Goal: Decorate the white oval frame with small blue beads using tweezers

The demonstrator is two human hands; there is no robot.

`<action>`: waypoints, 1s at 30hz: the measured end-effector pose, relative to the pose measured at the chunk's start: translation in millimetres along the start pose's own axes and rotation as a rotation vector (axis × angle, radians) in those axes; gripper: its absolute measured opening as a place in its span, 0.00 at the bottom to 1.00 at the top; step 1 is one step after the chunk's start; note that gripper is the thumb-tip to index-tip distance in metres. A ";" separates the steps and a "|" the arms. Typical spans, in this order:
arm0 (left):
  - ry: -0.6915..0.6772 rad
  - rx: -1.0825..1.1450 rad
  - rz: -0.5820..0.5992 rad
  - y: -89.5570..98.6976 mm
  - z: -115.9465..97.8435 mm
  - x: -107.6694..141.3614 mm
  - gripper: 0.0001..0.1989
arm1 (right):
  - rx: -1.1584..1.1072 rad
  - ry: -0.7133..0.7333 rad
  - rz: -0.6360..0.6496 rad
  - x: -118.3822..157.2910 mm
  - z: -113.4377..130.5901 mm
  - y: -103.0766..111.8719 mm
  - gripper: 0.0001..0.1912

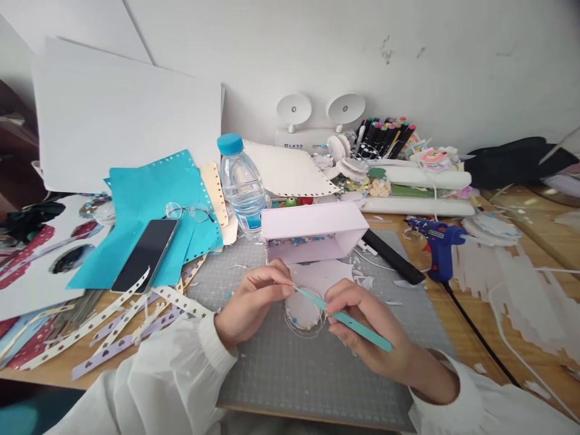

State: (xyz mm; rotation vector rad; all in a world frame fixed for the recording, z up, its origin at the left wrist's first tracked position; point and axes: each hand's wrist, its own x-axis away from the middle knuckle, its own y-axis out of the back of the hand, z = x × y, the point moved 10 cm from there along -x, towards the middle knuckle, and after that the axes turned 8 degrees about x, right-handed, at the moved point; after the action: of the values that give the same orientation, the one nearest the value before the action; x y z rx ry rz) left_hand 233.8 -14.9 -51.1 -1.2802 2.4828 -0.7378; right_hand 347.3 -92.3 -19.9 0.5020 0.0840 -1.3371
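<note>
My right hand [362, 326] grips a pair of teal tweezers [362, 330], their narrow tip pointing left. At that tip, my left hand [258, 299] has thumb and forefinger pinched together; whatever sits between them is too small to make out. Just below the tweezers lies a round white piece [304, 309] with small blue and pale bits along its edge and thin wire-like loops around it. Behind both hands stands an open pale pink box [312, 220], with blue and white bits inside. All this is on a grey cutting mat [317, 380].
A water bottle [242, 187] stands behind the box. On the left are a phone [147, 251], glasses [199, 213] on teal sheets [149, 187], and punched paper strips [127, 326]. To the right are a black bar-shaped object [394, 257] and a blue glue gun [439, 244] with its cord.
</note>
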 end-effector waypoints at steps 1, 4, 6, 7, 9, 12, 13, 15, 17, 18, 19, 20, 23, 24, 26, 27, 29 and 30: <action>-0.001 0.002 -0.002 0.0 -0.1 0.1 0.01 | -0.026 -0.008 -0.011 0.3 -1.0 -0.7 0.09; -0.006 0.012 -0.006 0.2 -0.8 0.7 0.01 | -0.118 -0.021 -0.045 -0.6 -0.7 -2.6 0.08; -0.006 0.018 -0.012 0.5 -1.0 1.1 0.01 | -0.173 -0.033 -0.065 -2.3 1.1 -3.3 0.07; -0.005 0.020 -0.014 0.7 -1.0 1.3 0.01 | -0.200 -0.045 -0.070 -3.1 1.6 -3.7 0.06; 0.000 0.022 -0.018 1.0 -0.7 1.5 0.02 | -0.248 -0.081 -0.084 -3.7 0.9 -3.5 0.05; 0.002 0.022 -0.005 -0.3 -0.2 1.7 0.02 | -0.317 -0.158 -0.107 -1.9 -6.1 -2.2 0.04; 0.003 0.022 0.003 -1.1 -0.1 1.7 0.02 | -0.352 -0.187 -0.113 -0.8 -9.7 -2.0 0.04; 0.005 0.021 0.015 -2.5 0.4 2.0 0.02 | -0.455 -0.259 -0.114 1.1 -17.7 -3.5 0.06; 0.004 0.019 0.020 -3.0 0.8 2.1 0.03 | -0.587 -0.341 -0.114 1.8 -23.9 -6.7 0.07; 0.002 0.016 0.019 -2.9 0.9 2.1 0.03 | -0.654 -0.387 -0.118 1.7 -25.9 -8.6 0.08; -0.001 0.012 0.017 -2.5 0.8 2.1 0.03 | -0.723 -0.439 -0.130 1.5 -27.5 -10.5 0.09; -0.004 0.005 0.014 -2.1 0.8 2.2 0.03 | -0.794 -0.494 -0.150 1.5 -28.7 -12.2 0.10; -0.008 -0.028 0.021 -2.3 0.9 2.6 0.02 | -1.049 -0.699 -0.236 6.0 -33.8 -20.8 0.12; -0.013 -0.036 0.028 -2.9 0.5 2.8 0.02 | -1.146 -0.770 -0.254 9.0 -34.9 -26.1 0.11; -0.027 -0.047 0.040 -4.0 -0.8 3.2 0.02 | -1.330 -0.876 -0.263 14.3 -34.4 -37.1 0.08; -0.036 -0.054 0.040 -4.1 -1.7 3.2 0.02 | -1.394 -0.899 -0.263 16.2 -33.4 -40.7 0.08; -0.046 -0.083 0.034 -3.8 -2.8 3.1 0.02 | -1.421 -0.881 -0.284 18.4 -32.5 -40.5 0.07; -0.047 -0.099 0.032 -3.9 -3.1 3.0 0.02 | -1.382 -0.843 -0.303 18.7 -32.2 -36.9 0.07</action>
State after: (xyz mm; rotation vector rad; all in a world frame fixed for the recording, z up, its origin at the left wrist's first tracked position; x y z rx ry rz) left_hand 233.4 -18.2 -46.4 -1.2728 2.5239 -0.5773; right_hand 324.3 -101.8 -66.0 -1.2669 0.3523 -1.3551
